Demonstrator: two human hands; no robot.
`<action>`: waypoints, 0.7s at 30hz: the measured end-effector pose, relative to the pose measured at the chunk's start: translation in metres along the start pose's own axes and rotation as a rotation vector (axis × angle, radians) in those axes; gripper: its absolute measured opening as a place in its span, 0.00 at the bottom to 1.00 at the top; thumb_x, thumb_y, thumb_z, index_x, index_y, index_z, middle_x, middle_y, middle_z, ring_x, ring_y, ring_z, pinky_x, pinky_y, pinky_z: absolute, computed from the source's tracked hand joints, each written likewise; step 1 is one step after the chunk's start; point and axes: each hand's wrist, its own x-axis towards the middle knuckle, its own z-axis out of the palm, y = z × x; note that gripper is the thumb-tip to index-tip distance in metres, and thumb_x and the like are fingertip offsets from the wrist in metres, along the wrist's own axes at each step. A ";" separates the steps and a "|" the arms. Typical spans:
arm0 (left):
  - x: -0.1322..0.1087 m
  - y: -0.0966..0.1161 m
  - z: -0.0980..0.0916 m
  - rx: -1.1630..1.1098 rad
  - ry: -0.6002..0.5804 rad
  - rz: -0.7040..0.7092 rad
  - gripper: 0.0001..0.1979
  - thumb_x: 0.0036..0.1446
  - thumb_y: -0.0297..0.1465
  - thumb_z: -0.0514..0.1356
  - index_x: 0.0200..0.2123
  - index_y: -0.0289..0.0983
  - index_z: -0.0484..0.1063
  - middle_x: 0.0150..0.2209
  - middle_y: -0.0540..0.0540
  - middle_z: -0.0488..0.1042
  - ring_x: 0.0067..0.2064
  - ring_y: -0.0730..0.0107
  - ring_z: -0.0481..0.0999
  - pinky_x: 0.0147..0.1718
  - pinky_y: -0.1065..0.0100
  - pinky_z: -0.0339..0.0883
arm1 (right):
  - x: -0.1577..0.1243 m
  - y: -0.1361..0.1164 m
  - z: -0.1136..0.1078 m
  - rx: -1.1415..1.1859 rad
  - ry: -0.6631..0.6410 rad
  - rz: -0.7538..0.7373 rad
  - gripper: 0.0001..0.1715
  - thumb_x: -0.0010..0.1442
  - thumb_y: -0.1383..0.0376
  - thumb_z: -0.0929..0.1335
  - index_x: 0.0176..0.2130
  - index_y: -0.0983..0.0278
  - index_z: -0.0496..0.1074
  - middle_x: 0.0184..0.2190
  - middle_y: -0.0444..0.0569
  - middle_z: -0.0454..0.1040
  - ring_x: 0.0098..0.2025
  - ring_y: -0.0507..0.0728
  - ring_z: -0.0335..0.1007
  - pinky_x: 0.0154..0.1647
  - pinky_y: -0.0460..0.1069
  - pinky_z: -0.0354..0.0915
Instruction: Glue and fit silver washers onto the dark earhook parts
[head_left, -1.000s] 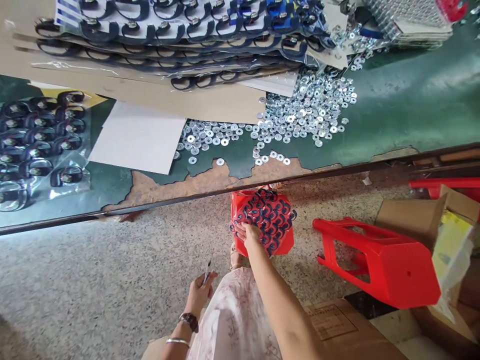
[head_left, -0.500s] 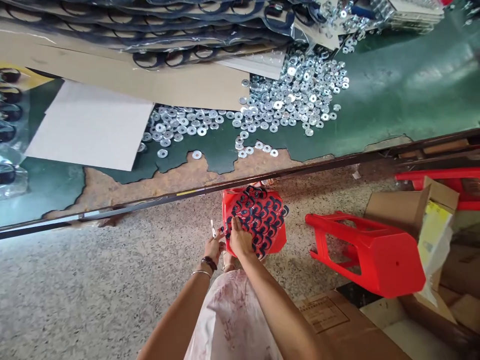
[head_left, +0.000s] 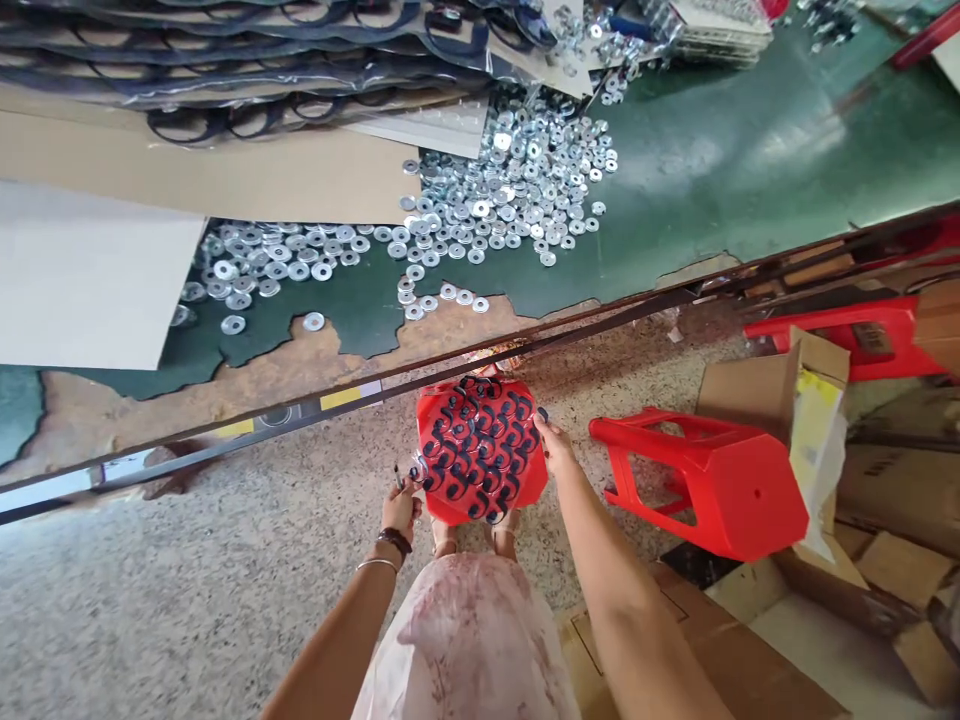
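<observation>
A red plastic stool [head_left: 534, 485] stands before my knees. On its seat lies a sheet of dark hook-shaped pieces [head_left: 480, 445], seemingly in clear plastic. At the sheet's left edge, my left hand [head_left: 401, 508] is closed around a slim pointed tool [head_left: 398, 477], its tip upward; its exact kind is too small to tell. My right hand [head_left: 553, 445] is at the right edge, fingers pinched on a small dark piece [head_left: 541, 412]. Whether that piece is still joined to the sheet I cannot tell.
The green worktop [head_left: 675, 180] with a torn front edge bears many loose metal washers [head_left: 487, 200], cardboard [head_left: 300, 170], a white sheet [head_left: 82, 270] and stacked packs of dark curved parts [head_left: 300, 60]. A tipped red stool [head_left: 750, 490] and open cartons [head_left: 892, 590] lie to the right.
My right hand has moved from the sheet's left part to its right edge. My left hand has shifted slightly left and down with the tool. The view has swung right.
</observation>
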 end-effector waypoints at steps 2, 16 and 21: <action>0.000 0.002 0.003 0.027 0.020 0.034 0.15 0.63 0.35 0.58 0.49 0.33 0.67 0.45 0.43 0.71 0.41 0.67 0.74 0.38 0.62 0.73 | 0.009 0.005 0.006 0.009 -0.023 0.014 0.15 0.64 0.59 0.67 0.46 0.67 0.70 0.42 0.49 0.73 0.39 0.54 0.73 0.39 0.52 0.72; -0.077 0.022 0.001 0.378 0.137 0.400 0.24 0.57 0.50 0.56 0.47 0.37 0.69 0.23 0.54 0.69 0.16 0.78 0.58 0.15 0.74 0.51 | -0.064 0.035 -0.044 0.129 0.135 -0.192 0.17 0.55 0.58 0.66 0.42 0.64 0.71 0.36 0.51 0.77 0.38 0.59 0.74 0.41 0.50 0.67; -0.111 0.027 0.015 0.561 0.126 0.520 0.28 0.50 0.55 0.55 0.45 0.40 0.70 0.20 0.52 0.70 0.17 0.69 0.62 0.16 0.70 0.54 | -0.069 0.051 -0.078 0.248 0.160 -0.180 0.17 0.52 0.58 0.66 0.40 0.63 0.74 0.37 0.52 0.79 0.40 0.61 0.75 0.44 0.53 0.68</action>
